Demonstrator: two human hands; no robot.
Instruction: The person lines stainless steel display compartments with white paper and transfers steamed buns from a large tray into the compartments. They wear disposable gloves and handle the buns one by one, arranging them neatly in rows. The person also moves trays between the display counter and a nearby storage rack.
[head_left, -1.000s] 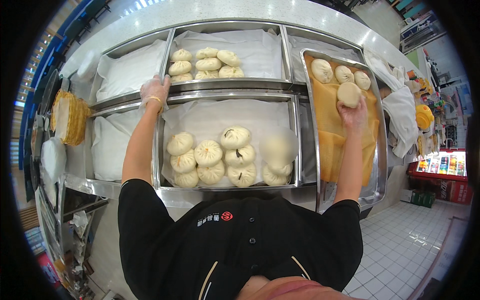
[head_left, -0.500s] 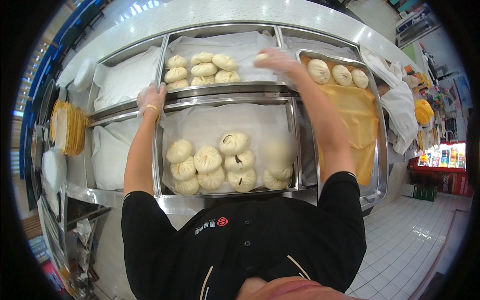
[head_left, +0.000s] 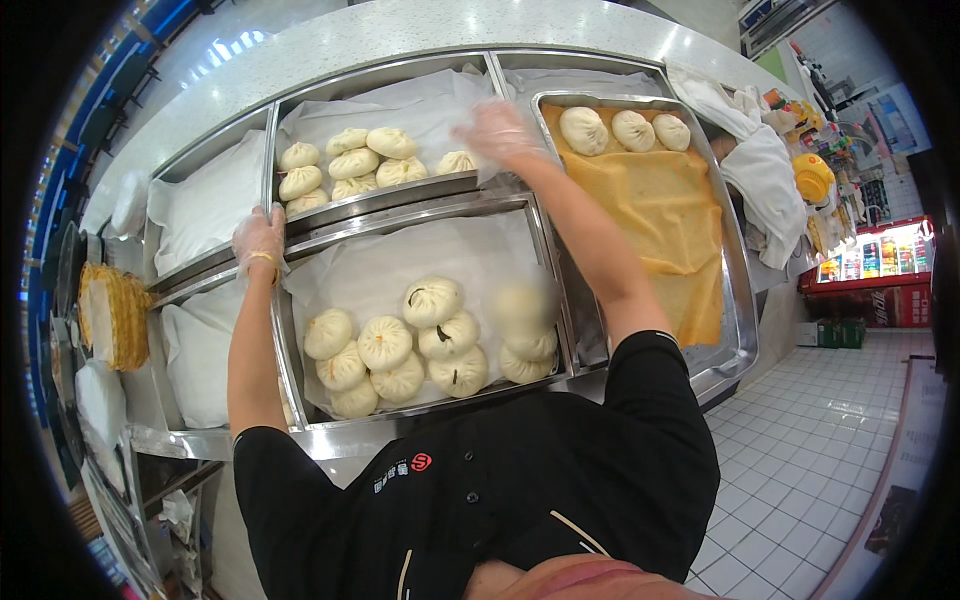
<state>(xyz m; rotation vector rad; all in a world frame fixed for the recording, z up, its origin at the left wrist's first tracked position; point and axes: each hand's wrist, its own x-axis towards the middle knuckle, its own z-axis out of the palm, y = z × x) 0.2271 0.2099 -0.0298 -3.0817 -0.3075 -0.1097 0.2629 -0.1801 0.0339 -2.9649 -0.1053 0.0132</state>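
My left hand [head_left: 260, 243], in a clear plastic glove, grips the metal tray rim [head_left: 272, 190] where the left and middle trays meet. My gloved right hand [head_left: 497, 135] is over the right part of the upper middle tray, its fingers stretched out and slightly blurred, with nothing seen in them. Just below its fingers lies a single steamed bun [head_left: 457, 163]. Farther left in that tray sit several pleated buns [head_left: 352, 163] in stacked rows on white cloth. The lower middle tray holds larger buns [head_left: 385, 343]; one pile at its right is smeared in the picture.
On the right, a deep metal tray [head_left: 740, 300] lined with yellow cloth [head_left: 640, 220] carries three buns [head_left: 633, 131] along its far end. White cloths [head_left: 205, 200] line the left trays. A yellow woven stack [head_left: 113, 315] stands at far left; a white towel [head_left: 765, 190] lies at right.
The bun in my right hand has been let go and now lies in the upper middle tray, right of the others. My left hand stays on the rim. The whole view has shifted.
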